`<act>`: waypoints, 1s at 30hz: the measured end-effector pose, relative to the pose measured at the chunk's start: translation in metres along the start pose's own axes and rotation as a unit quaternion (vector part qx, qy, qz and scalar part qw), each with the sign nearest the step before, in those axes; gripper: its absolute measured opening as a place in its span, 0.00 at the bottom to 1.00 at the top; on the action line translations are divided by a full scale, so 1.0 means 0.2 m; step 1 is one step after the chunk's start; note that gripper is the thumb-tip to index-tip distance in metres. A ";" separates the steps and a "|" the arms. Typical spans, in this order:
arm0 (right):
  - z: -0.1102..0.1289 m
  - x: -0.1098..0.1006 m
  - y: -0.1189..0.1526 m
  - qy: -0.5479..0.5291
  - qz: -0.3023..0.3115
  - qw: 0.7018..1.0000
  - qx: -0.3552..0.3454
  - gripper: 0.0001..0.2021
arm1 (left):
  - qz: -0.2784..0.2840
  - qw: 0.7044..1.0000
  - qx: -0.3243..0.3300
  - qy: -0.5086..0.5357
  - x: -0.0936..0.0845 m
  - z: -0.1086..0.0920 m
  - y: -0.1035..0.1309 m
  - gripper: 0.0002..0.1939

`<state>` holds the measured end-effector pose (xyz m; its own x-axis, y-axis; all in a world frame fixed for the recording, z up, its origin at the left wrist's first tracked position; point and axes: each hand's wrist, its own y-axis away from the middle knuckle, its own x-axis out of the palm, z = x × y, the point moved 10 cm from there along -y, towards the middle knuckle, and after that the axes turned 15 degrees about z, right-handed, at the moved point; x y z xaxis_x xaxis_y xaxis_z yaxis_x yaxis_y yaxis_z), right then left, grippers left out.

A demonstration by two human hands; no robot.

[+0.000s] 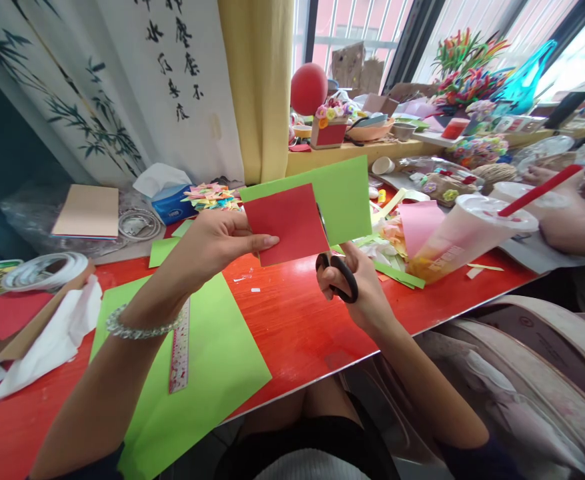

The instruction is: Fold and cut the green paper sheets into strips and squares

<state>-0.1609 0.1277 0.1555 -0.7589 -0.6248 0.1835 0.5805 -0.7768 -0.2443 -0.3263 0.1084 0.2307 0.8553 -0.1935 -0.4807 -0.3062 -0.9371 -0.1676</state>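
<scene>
The left hand [219,237] pinches the red card [287,225] against the green paper [347,193], both up above the counter [292,327]! The right hand [362,290] grips the scissors [351,280], blades at the card's right edge. Below, a ruler [179,353] lies on a larger green sheet [222,377].

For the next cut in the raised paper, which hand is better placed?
Probably the right hand: it holds the scissors by the handles, with a blade showing beside the red card. The left hand holds the card against the green paper, seemingly better for steadying.
</scene>
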 end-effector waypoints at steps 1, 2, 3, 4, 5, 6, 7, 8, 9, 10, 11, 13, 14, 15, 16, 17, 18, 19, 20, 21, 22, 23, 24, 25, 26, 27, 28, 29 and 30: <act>0.01 0.00 0.00 0.004 0.002 1.000 0.000 0.27 | 0.000 1.000 -0.005 -0.004 0.00 0.00 0.00 0.10; 0.01 0.00 0.00 0.008 0.002 1.000 0.002 0.27 | -0.001 1.000 -0.011 -0.007 0.00 0.00 0.00 0.10; 0.01 0.00 0.00 0.013 0.000 1.000 0.007 0.28 | 0.001 1.000 -0.015 -0.009 0.01 0.00 0.00 0.11; 0.02 0.00 -0.01 0.018 -0.003 1.000 0.013 0.29 | 0.003 1.000 -0.017 -0.009 0.01 0.00 0.00 0.12; 0.02 -0.01 -0.01 0.022 -0.006 1.000 0.020 0.29 | 0.003 1.000 -0.018 -0.010 0.02 0.00 0.00 0.13; 0.02 -0.01 -0.01 0.026 -0.008 0.999 0.024 0.30 | 0.001 1.000 -0.020 -0.010 0.02 0.00 0.00 0.13; 0.02 -0.01 -0.01 0.028 -0.011 0.999 0.028 0.30 | -0.002 1.000 -0.022 -0.011 0.01 0.00 0.00 0.13; 0.02 -0.01 -0.01 0.029 -0.014 0.999 0.029 0.30 | -0.005 1.000 -0.023 -0.012 0.01 0.00 0.01 0.13; 0.02 -0.02 -0.01 0.029 -0.019 0.999 0.028 0.30 | -0.006 1.000 -0.024 -0.011 0.01 0.00 0.01 0.12; 0.02 -0.02 0.00 0.027 -0.024 0.999 0.025 0.30 | -0.007 1.000 -0.023 -0.009 0.01 0.00 0.01 0.12; 0.02 -0.02 0.00 0.024 -0.029 0.999 0.022 0.30 | -0.006 1.000 -0.021 -0.008 0.01 0.00 0.01 0.11; 0.01 -0.02 0.00 0.016 -0.036 0.999 0.015 0.28 | -0.001 1.000 -0.018 -0.005 0.02 0.00 0.00 0.11; 0.01 -0.02 0.00 0.012 -0.036 0.999 0.011 0.27 | 0.002 1.000 -0.016 -0.005 0.02 0.00 0.00 0.12; 0.01 -0.02 -0.01 0.007 -0.032 0.999 0.007 0.27 | 0.005 1.000 -0.014 -0.006 0.02 0.00 -0.01 0.12; 0.02 -0.01 -0.01 0.003 -0.027 1.000 0.002 0.26 | 0.008 1.000 -0.013 -0.007 0.02 0.00 -0.01 0.13; 0.02 -0.01 -0.01 0.000 -0.023 1.000 -0.003 0.25 | 0.011 1.000 -0.011 -0.009 0.02 0.00 -0.01 0.13; 0.03 0.00 -0.01 0.001 -0.019 1.000 -0.008 0.24 | 0.014 1.000 -0.009 -0.009 0.03 -0.01 -0.01 0.14; 0.03 0.00 -0.02 0.006 -0.015 1.000 -0.012 0.24 | 0.018 1.000 -0.006 -0.009 0.03 -0.01 -0.01 0.14; 0.04 0.00 -0.02 0.016 -0.010 1.000 -0.015 0.24 | 0.023 1.000 -0.001 -0.007 0.04 -0.02 -0.01 0.15; 0.04 0.00 -0.02 0.028 -0.006 0.999 -0.016 0.24 | 0.029 1.000 0.004 -0.004 0.05 -0.02 -0.01 0.15; 0.05 0.00 -0.02 0.040 -0.001 0.999 -0.017 0.25 | 0.034 0.999 0.009 0.001 0.06 -0.03 -0.01 0.15; 0.05 0.00 -0.02 0.049 0.003 0.999 -0.017 0.26 | 0.038 0.999 0.012 0.007 0.06 -0.03 -0.01 0.15; 0.06 0.00 -0.02 0.055 0.007 0.998 -0.016 0.26 | 0.040 0.999 0.013 0.013 0.07 -0.04 -0.01 0.15; 0.06 0.00 -0.03 0.057 0.009 0.998 -0.015 0.26 | 0.041 0.999 0.013 0.019 0.07 -0.04 -0.01 0.15; 0.06 0.00 -0.03 0.056 0.009 0.998 -0.014 0.26 | 0.042 0.999 0.012 0.024 0.07 -0.03 -0.01 0.16; 0.06 0.00 -0.03 0.055 0.009 0.998 -0.013 0.26 | 0.044 0.999 0.010 0.028 0.07 -0.03 -0.01 0.16; 0.06 -0.01 -0.03 0.053 0.006 0.999 -0.010 0.26 | 0.045 0.998 0.009 0.031 0.07 -0.03 -0.01 0.16; 0.06 -0.01 -0.03 0.050 0.001 0.999 -0.009 0.25 | 0.045 0.998 0.008 0.033 0.07 -0.02 -0.01 0.16; 0.06 -0.01 -0.02 0.048 -0.005 0.999 -0.006 0.25 | 0.045 0.998 0.009 0.033 0.07 -0.02 -0.02 0.16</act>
<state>-0.1585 0.1322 0.1671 -0.7901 -0.6059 0.0932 0.5693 -0.7816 -0.2550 -0.3113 0.1073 0.2276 0.8498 -0.2953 -0.4366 -0.3893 -0.9101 -0.1422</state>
